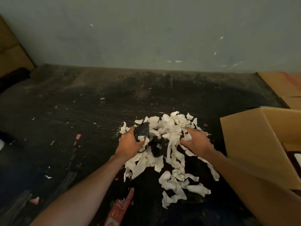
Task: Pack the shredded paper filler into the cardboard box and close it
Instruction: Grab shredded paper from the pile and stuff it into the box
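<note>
A dark, scuffed worktop (81, 98) fills most of the view, its black surface scratched and dusty. Small white and red scraps (78, 136) lie scattered over its left half. A red strip of printed tape (119, 209) lies flat near the bottom edge, and a smaller pink-and-white scrap (35, 200) lies at the lower left. Behind the worktop stands a grey-green wall (146, 30) marked with pale scuffs and chips. A flat sheet of cardboard (283, 85) with a red smear lies at the far right against the wall. At the far left a brown panel (11, 51) leans in the corner, with something dark (14, 75) below it, too dim to make out
</note>
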Available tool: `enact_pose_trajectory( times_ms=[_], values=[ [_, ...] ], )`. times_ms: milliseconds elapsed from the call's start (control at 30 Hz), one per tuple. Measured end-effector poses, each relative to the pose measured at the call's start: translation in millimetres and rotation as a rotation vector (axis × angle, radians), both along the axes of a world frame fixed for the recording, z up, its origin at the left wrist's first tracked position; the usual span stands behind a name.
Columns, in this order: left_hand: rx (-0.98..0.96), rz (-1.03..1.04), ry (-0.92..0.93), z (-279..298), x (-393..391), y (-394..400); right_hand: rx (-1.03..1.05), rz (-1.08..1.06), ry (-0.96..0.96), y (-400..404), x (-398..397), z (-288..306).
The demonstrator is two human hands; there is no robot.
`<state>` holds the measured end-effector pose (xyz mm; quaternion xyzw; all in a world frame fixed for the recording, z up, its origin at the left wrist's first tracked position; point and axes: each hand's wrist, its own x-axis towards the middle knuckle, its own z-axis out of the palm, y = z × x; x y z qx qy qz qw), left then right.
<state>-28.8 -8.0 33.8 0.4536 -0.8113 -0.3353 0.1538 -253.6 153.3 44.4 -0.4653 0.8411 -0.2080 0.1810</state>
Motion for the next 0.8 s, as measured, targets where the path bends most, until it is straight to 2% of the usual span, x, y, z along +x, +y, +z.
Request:
enact_pose_trajectory(
  times_ms=[100,333,800],
  values=[
    [-0.002,0.056,0.036,27,9,-1,-0.101,-0.085,-0.059,7,0,29],
    [-0.079,0.091,0.146,91,26,16,-0.23,-0.146,-0.03,34,11,89],
    [-0.161,-0.059,0.187,168,0,82,-0.324,-0.27,0.044,126,6,163]
  ],
)
